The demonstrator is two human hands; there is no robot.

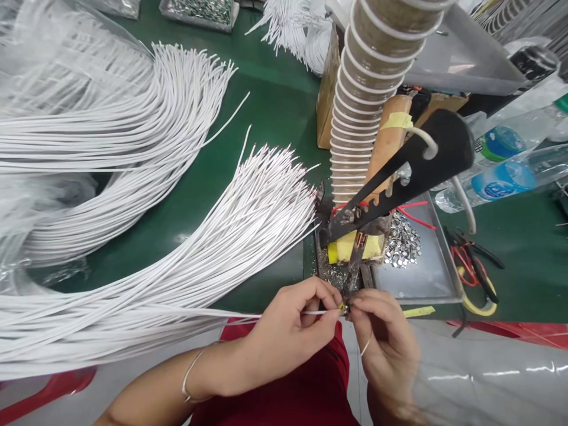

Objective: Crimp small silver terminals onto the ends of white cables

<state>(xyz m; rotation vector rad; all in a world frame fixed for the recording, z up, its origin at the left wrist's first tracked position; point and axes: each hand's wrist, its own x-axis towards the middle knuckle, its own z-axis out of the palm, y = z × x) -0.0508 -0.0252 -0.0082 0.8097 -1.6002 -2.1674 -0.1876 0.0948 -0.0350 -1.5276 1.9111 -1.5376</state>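
Ribbed hose (381, 59), left hand (297, 322) pinching white wire (317, 312)

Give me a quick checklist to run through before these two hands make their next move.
1. Thin white plastic-coated wire gripped: ok, pinched by the left hand.
2. Bare right hand near the wire's end: ok, fingertips right beside it.
3. Wire end properly seated: cannot tell, too small and partly hidden by fingers.
4. Small shiny silver metal pieces nearby: ok, heaped in the flat grey tray.
5. Dark flat metal base free of scraps: not ok, tiny bits litter it.
6. Long white wire bundle at hand: ok, fanned out to the left.
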